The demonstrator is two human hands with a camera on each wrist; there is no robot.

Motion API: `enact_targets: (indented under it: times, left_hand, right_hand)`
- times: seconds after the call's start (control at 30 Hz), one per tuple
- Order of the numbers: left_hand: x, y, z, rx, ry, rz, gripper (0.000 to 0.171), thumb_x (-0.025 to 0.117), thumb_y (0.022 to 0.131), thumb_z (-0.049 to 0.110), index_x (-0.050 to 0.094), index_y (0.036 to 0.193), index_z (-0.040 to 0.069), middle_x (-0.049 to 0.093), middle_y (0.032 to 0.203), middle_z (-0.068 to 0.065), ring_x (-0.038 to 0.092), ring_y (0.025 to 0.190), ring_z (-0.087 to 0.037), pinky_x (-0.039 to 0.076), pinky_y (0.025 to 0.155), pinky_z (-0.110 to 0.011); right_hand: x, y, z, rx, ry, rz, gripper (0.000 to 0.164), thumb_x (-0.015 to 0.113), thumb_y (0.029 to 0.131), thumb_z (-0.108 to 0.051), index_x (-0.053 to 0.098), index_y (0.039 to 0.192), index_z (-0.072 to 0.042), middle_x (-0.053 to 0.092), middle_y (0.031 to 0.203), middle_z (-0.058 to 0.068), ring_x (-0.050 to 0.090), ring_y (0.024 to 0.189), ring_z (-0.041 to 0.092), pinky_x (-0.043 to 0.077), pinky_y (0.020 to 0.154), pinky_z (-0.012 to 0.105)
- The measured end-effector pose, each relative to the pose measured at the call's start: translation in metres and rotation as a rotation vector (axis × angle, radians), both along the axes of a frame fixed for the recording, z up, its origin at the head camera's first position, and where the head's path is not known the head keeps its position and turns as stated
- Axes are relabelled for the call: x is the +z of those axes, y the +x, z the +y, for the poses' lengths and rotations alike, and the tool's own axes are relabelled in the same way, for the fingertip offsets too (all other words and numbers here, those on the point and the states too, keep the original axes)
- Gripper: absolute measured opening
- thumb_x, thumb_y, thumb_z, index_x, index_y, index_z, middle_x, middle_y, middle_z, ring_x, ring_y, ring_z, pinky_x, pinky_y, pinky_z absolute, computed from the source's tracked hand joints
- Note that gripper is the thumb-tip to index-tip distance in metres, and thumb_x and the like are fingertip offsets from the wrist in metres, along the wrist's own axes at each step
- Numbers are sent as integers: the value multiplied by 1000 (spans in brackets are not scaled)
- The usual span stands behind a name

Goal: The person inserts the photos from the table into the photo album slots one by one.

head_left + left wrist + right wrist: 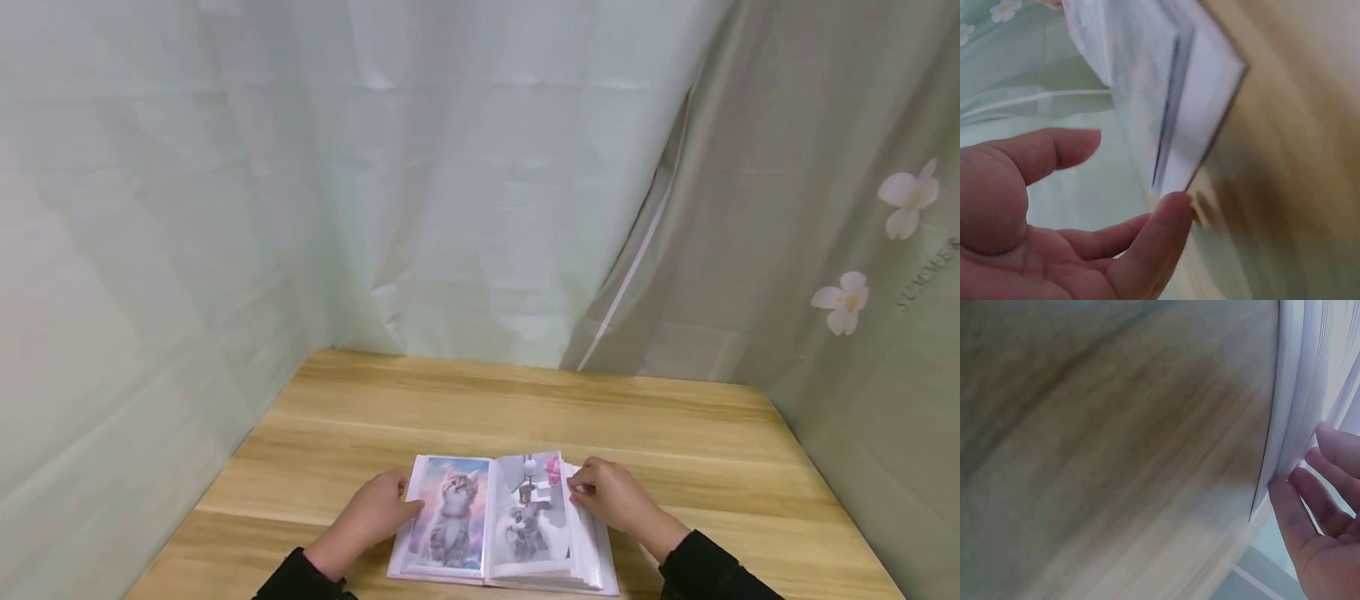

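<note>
A photo album (487, 575) lies spread on the wooden table, with clear sleeves and a pale cover. Its left page (453, 517) shows a grey kitten against a pink and blue sky; a paler kitten picture with a pink flower fills the right page (528, 517). My left hand (377, 510) is at the album's left edge. In the left wrist view, its fingertips (1175, 206) touch the cover edge while the thumb stands apart. On the other side, my right hand (611, 497) pinches at the outer edge of the right-hand pages (1316, 375), thumb on the near side.
The wooden tabletop (525, 400) extends behind and beside the album. Pale curtains (480, 208) hang at the back and on both sides, with white flowers (843, 304) printed on the right one. Dark sleeves (705, 567) cover both forearms.
</note>
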State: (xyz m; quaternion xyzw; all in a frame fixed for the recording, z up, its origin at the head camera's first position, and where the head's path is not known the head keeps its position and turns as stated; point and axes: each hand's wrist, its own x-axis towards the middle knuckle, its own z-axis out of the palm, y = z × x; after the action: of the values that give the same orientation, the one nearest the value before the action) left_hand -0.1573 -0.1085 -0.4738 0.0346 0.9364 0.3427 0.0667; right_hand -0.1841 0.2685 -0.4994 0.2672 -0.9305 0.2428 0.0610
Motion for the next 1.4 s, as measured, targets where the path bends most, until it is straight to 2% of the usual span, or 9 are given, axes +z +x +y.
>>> enact_targets:
  times: [0.13, 0.27, 0.37, 0.5, 0.67, 0.8, 0.93, 1.17, 1.4]
  left_hand:
    - [-3, -3, -5, -31, 149, -117, 30, 76, 87, 17, 62, 97, -6, 59, 84, -6, 53, 74, -18, 46, 64, -33]
    - [-4, -4, -10, -30, 327, -210, 21, 69, 90, 10, 55, 87, -5, 51, 76, -4, 47, 66, -15, 44, 60, -28]
    - [-6, -5, -11, 21, 435, -244, 19, 65, 92, 6, 50, 83, -3, 46, 75, -4, 45, 65, -15, 45, 60, -26]
    - [-11, -6, -11, 104, 517, -256, 24, 62, 93, 2, 56, 106, -18, 59, 95, -13, 58, 81, -18, 55, 72, -32]
    - [-17, -9, -14, 142, 553, -238, 31, 61, 92, -2, 55, 116, -22, 63, 102, -18, 61, 86, -19, 56, 76, -35]
    - [-15, -10, -19, 74, 577, -198, 34, 62, 91, -4, 54, 119, -23, 63, 103, -19, 62, 90, -20, 56, 78, -33]
    - [-6, -7, -18, 3, 586, -119, 40, 65, 89, -2, 52, 122, -22, 65, 107, -20, 63, 97, -24, 55, 80, -30]
    - [16, 7, 9, 16, 721, -46, 50, 65, 84, -8, 49, 130, -20, 63, 119, -25, 63, 108, -31, 56, 83, -26]
    - [24, 15, 36, 0, 798, 24, 56, 60, 80, -10, 47, 133, -20, 60, 127, -31, 61, 115, -37, 55, 84, -25]
  right_hand:
    - [-2, 1, -1, -5, 4, -2, 13, 80, 82, -5, 79, 95, -5, 62, 82, -4, 54, 71, 3, 51, 62, 22]
    - [-1, 1, -3, -10, 7, 10, 13, 80, 82, -4, 79, 95, -5, 63, 82, -3, 55, 72, 4, 51, 62, 23]
    - [0, 1, -4, -19, 14, 13, 13, 80, 81, -3, 79, 94, -5, 63, 82, -2, 55, 72, 4, 51, 62, 23]
    - [1, 1, -4, -30, 16, 21, 13, 81, 80, -3, 79, 93, -4, 63, 81, -2, 56, 71, 5, 51, 62, 23]
    - [3, 1, -5, -26, 19, 24, 13, 81, 81, -3, 79, 93, -4, 63, 81, -1, 56, 71, 5, 51, 62, 23]
    - [5, 2, -6, -24, 14, 6, 13, 80, 81, -2, 79, 94, -3, 63, 82, -1, 56, 72, 6, 51, 62, 23]
    - [4, 3, -6, -25, 14, -6, 12, 80, 82, -2, 79, 94, -3, 63, 81, -1, 56, 71, 6, 51, 61, 23]
    - [2, 3, -7, -26, 14, 5, 12, 80, 81, -3, 79, 93, -3, 62, 80, -1, 55, 70, 6, 50, 60, 22]
    - [2, 2, -6, -24, 9, 22, 11, 80, 81, -2, 79, 92, -3, 63, 80, -1, 55, 70, 6, 50, 60, 22]
